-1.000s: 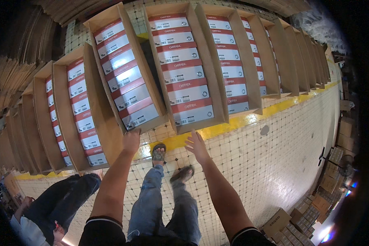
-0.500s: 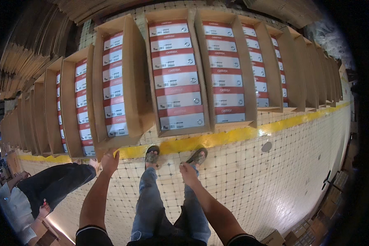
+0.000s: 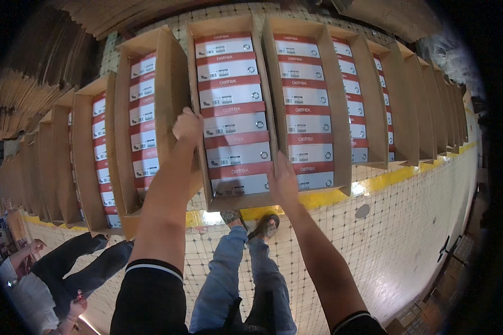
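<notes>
From where I stand, the person is bent over a long, open carton [image 3: 237,202], part of a row of them set side by side on the tiled floor [image 3: 324,240]. Six boxes [image 3: 233,124], white with red bands, lie in it one after another, from the far edge down to the near edge.

The left hand [image 3: 188,127] is at the carton's left edge, about midway along, its fingers curled in and holding the rim there. The right hand [image 3: 284,180] is at the right edge, close to the near right corner, with its fingers only slightly bent and pointing away along the wall; whether they pinch the cardboard or just rest against it, I cannot tell.

Just past the right edge stands the right-hand carton [image 3: 337,128], also filled with red-and-white boxes. Across a narrow gap from the left edge is the left-hand carton [image 3: 170,84], tilted slightly against the others and partly hidden by the left forearm.

The person's sandals [image 3: 266,224] are on the floor near the carton's near edge, by a yellow stripe [image 3: 325,197]. Off to the left is a co-worker [image 3: 36,293] in dark trousers, and beyond the row, flattened cardboard [image 3: 31,95] is piled up.
</notes>
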